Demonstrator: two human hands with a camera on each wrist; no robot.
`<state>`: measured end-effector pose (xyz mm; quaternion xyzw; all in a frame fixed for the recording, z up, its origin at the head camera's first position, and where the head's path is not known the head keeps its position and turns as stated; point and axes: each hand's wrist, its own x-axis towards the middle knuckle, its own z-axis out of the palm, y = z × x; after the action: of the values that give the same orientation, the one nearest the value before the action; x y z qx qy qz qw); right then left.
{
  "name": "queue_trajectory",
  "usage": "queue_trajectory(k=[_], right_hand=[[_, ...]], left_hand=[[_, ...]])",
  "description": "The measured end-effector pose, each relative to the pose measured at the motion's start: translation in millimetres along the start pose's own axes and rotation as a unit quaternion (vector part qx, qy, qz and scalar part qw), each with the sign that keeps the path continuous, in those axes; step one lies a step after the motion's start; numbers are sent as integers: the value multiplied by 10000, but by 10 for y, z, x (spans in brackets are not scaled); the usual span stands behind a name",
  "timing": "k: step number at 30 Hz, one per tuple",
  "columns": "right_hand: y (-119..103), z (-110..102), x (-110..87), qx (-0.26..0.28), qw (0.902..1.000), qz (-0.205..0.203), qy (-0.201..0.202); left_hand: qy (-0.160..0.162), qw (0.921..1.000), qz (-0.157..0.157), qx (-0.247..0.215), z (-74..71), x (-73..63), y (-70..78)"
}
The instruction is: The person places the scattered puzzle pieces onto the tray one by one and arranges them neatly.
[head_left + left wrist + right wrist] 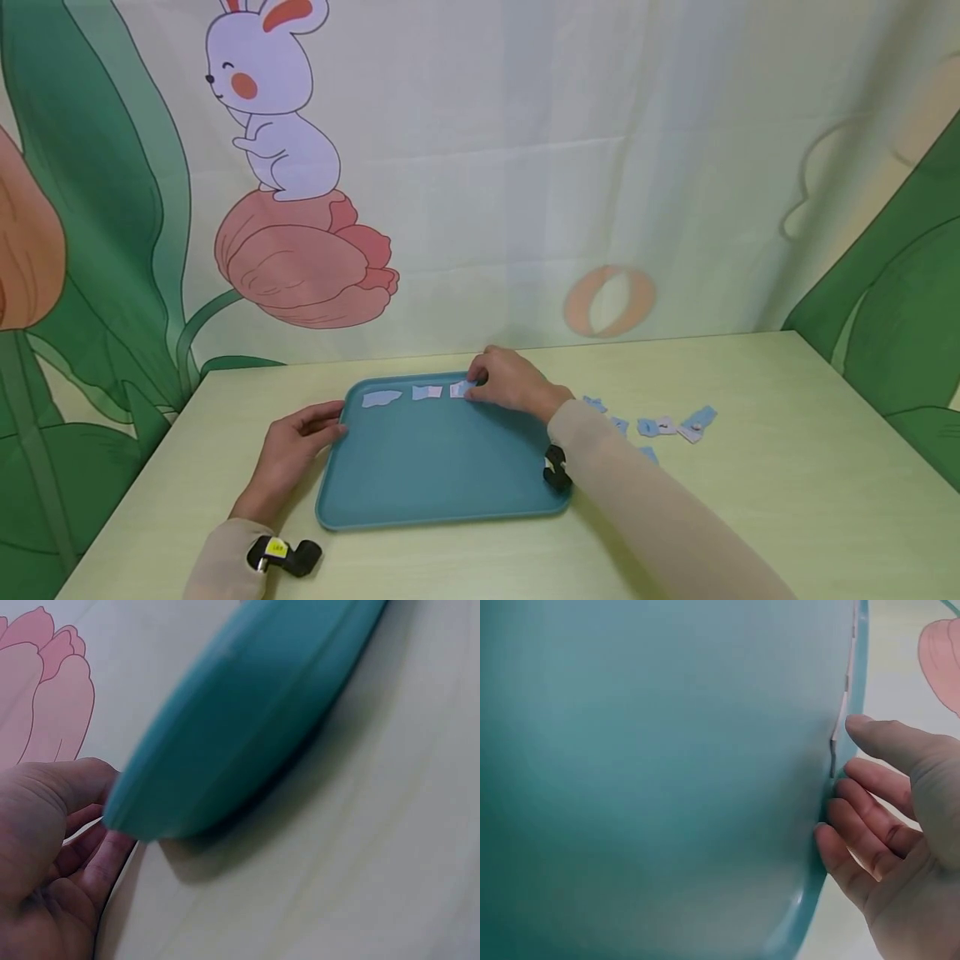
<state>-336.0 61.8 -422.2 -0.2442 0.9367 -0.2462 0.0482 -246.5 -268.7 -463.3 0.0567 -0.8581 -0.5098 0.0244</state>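
Observation:
A teal tray point(442, 475) lies on the table. My left hand point(296, 446) holds its left edge, the thumb at the rim and the other fingers beside and below it in the left wrist view point(67, 847). At the tray's far edge my right hand point(513, 383) pinches a small blue-and-white paper piece point(457, 389) between thumb and forefinger, partly covering it. In the right wrist view the right hand point(900, 825) has its fingertips along the rim. Left of that piece lie a blue-and-pink paper piece point(427, 392) and a longer pale-blue one point(382, 398), in a row.
To the right of the tray several torn blue-and-white paper pieces point(657, 427) are scattered, some partly hidden by the right forearm. Behind the table point(817, 433) hangs a printed curtain point(480, 183) with a rabbit and flowers.

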Motion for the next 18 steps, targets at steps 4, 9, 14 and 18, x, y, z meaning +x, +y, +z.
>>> queue_trajectory(k=[4,9,14,18], right_hand=[[21,-42,-30,185,9997,-110,90],[59,-127,-126,410,9982,-306,305],[103,-238,-271,667,9960,-356,472],[142,-339,-407,820,9936,-403,658]], left_hand=[[19,10000,24,30,2,2,-2],[22,10000,49,-66,7,0,-8],[15,10000,72,-33,7,-1,-4],[13,10000,79,16,6,3,-5]])
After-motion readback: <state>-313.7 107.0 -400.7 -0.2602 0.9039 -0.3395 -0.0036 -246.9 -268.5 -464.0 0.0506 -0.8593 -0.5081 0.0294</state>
